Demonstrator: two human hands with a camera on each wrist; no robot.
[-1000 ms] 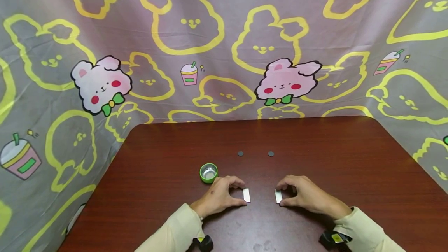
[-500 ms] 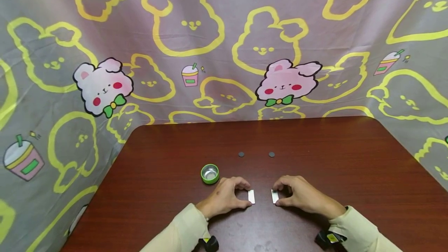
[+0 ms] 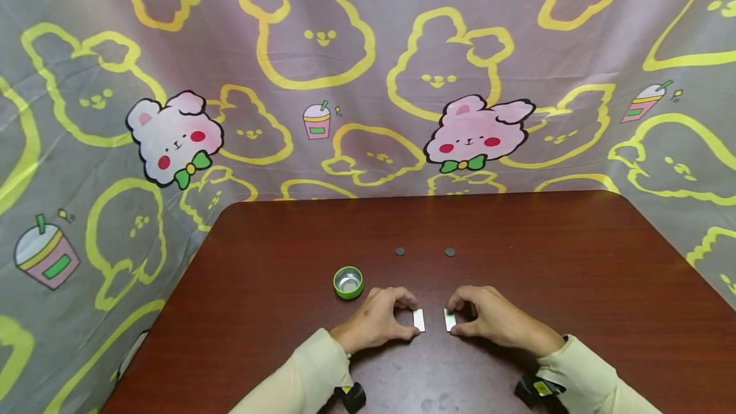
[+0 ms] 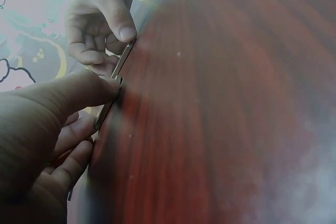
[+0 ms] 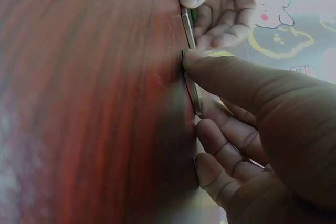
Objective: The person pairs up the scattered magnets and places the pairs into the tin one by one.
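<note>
Near the front middle of the table, my left hand (image 3: 379, 317) pinches a small thin white rectangular piece (image 3: 419, 320) by its two ends, thumb on the near side. Opposite it, my right hand (image 3: 497, 317) grips a matching thin white piece (image 3: 450, 320) in the same way. A narrow gap of table separates the two pieces. In the left wrist view the left-hand piece (image 4: 104, 113) shows its thin edge, low over the wood. From the right wrist, the right-hand piece (image 5: 192, 88) also appears edge-on, between thumb and fingers.
A small round green tin (image 3: 348, 283) with a silvery inside stands just beyond my left hand. Farther back lie two small dark discs, a left disc (image 3: 400, 252) and a right disc (image 3: 450, 252). Patterned cloth (image 3: 368, 82) hangs behind the brown table (image 3: 575, 254).
Both hands have moved toward each other with their white pieces, so the gap between the pieces has narrowed. The tin and the discs stay in place; the head view shifts slightly.
</note>
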